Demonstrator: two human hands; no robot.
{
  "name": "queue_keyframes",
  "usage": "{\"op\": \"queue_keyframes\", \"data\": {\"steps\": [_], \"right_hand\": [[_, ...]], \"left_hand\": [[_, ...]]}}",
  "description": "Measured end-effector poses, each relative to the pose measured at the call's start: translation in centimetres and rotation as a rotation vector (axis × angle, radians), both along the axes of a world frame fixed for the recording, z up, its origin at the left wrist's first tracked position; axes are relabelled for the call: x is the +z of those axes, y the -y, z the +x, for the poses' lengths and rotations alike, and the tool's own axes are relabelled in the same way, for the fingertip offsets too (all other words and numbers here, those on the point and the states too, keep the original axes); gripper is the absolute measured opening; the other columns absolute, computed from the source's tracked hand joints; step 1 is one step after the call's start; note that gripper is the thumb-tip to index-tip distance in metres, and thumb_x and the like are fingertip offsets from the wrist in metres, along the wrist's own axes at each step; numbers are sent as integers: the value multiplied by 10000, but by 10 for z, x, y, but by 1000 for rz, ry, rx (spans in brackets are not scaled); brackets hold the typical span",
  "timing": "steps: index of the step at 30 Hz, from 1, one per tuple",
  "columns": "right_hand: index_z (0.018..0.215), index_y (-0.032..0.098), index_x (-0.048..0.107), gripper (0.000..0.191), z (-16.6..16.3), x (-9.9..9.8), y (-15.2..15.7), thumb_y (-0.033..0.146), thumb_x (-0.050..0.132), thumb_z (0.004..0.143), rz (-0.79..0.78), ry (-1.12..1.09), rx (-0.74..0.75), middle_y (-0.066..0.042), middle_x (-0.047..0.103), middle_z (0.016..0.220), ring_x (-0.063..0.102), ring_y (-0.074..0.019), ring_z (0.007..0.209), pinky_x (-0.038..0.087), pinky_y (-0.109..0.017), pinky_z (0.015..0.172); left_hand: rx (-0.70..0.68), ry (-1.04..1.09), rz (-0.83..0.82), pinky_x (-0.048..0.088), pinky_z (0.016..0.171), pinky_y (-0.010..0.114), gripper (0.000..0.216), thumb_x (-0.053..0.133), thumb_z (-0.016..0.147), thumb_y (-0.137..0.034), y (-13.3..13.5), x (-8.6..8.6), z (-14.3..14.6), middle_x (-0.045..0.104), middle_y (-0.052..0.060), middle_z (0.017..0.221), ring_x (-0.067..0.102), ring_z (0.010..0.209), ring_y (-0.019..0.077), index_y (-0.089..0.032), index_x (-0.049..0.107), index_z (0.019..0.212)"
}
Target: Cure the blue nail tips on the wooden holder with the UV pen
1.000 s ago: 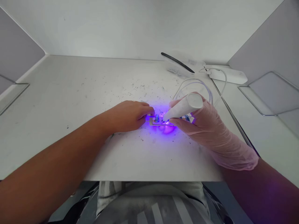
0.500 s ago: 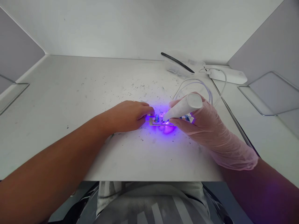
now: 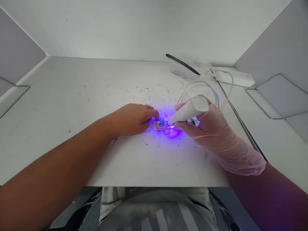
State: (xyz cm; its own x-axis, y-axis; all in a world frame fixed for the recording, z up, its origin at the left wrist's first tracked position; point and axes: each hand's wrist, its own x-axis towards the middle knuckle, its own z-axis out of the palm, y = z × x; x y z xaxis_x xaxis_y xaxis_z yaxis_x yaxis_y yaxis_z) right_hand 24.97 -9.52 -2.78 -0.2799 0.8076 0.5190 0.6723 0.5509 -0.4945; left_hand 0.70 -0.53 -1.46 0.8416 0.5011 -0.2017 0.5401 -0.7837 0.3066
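My right hand [image 3: 211, 128], in a thin pink glove, is closed around a white pen-shaped lamp [image 3: 189, 112] whose tip throws violet light onto the table. Under the light lies a small pale strip [image 3: 160, 125] with a shiny blue nail tip [image 3: 161, 121] on it. My bare left hand [image 3: 132, 118] rests on the white table [image 3: 72, 106] with its fingers curled and pinched on the left end of that strip. A white cord [image 3: 204, 86] runs back from the lamp.
A white power block [image 3: 235, 77] lies at the back right, with a dark nail file [image 3: 183, 64] on a clear bag beside it. Dark specks dot the tabletop. Grey side panels with wire-framed feet stand left and right.
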Motion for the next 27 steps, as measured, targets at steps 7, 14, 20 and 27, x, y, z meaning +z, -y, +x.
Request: {"op": "queue_keyframes", "data": {"steps": [7, 14, 20, 27], "right_hand": [[990, 255, 672, 111, -1, 0, 0, 242, 741, 904, -15, -1, 17, -32, 657, 860, 653, -231, 854, 561, -373, 693], [938, 279, 657, 80, -1, 0, 0, 234, 712, 903, 26, 8, 5, -12, 649, 847, 647, -220, 822, 540, -354, 669], [922, 247, 646, 81, 1, 0, 0, 218, 710, 882, 48, 27, 17, -22, 662, 838, 631, -214, 808, 523, -347, 659], [922, 247, 621, 85, -1, 1, 0, 227, 701, 904, 0, 34, 6, -24, 658, 821, 617, -228, 823, 528, -395, 726]], "left_hand": [[1, 9, 16, 450, 736, 338, 312, 456, 928, -157, 0, 0, 0, 759, 44, 1081, 687, 909, 207, -234, 710, 1091], [-3, 1, 21, 449, 731, 335, 326, 446, 927, -162, 0, -1, -1, 759, 47, 1086, 691, 907, 207, -237, 710, 1103], [-3, 15, 18, 444, 721, 329, 319, 453, 921, -156, 0, -2, -1, 761, 43, 1073, 687, 892, 199, -237, 712, 1089], [0, -6, 14, 443, 726, 332, 306, 453, 927, -161, 1, 1, 0, 758, 41, 1077, 683, 900, 203, -234, 704, 1087]]}}
